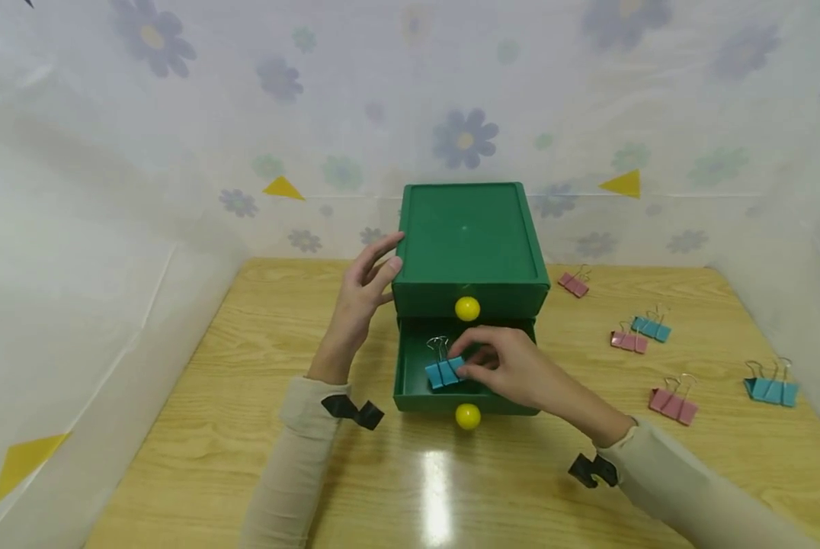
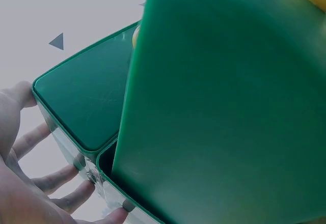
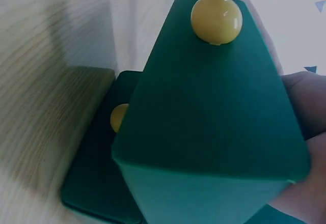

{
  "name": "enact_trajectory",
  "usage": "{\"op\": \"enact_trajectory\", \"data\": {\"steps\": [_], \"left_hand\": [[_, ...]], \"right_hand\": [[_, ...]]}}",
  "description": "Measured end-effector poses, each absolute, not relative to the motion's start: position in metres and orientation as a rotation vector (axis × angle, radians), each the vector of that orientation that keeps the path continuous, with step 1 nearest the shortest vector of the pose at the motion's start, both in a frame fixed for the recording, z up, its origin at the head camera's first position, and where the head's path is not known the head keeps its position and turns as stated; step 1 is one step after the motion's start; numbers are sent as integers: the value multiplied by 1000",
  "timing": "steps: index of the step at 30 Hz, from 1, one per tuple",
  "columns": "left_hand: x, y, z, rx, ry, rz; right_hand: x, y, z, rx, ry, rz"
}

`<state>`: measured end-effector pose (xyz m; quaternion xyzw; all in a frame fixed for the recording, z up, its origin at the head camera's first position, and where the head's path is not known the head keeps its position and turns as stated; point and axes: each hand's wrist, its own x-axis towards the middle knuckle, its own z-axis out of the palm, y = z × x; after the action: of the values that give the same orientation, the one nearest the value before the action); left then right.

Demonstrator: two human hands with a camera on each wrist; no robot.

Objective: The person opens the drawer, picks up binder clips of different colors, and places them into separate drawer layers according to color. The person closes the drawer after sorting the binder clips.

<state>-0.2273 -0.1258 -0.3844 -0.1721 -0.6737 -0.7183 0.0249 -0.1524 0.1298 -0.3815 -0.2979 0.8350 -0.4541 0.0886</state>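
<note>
A green two-drawer box (image 1: pixel 470 236) stands on the table with its lower drawer (image 1: pixel 424 404) pulled out. Inside that drawer's outline, a blue binder clip (image 1: pixel 443 372) has its wire handles raised, and my right hand (image 1: pixel 513 370) pinches its right end between thumb and fingers. My left hand (image 1: pixel 355 309) rests against the box's left side. In the left wrist view, the fingers (image 2: pixel 57 179) of the left hand are spread along the box wall. From the right wrist, the drawer front with its yellow knob (image 3: pixel 216 20) hides the clip and most of the right hand.
Right of the box lie pink binder clips (image 1: pixel 674 406) and blue binder clips (image 1: pixel 772 390), several in all, on the wooden table (image 1: pixel 245 442). The upper drawer, with a yellow knob (image 1: pixel 468 309), is closed. A flowered white sheet (image 1: pixel 355 99) hangs behind.
</note>
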Motion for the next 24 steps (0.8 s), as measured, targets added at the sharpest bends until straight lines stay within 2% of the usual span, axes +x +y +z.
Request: {"op": "enact_trajectory", "data": {"steps": [10, 24], "left_hand": [[-228, -126, -384, -518, -2072, -2251], [-227, -126, -384, -524, -2068, -2251]], "right_hand": [[-171, 112, -392, -897, 2391, -1229], [-174, 106, -395, -878, 2384, -1211]]}}
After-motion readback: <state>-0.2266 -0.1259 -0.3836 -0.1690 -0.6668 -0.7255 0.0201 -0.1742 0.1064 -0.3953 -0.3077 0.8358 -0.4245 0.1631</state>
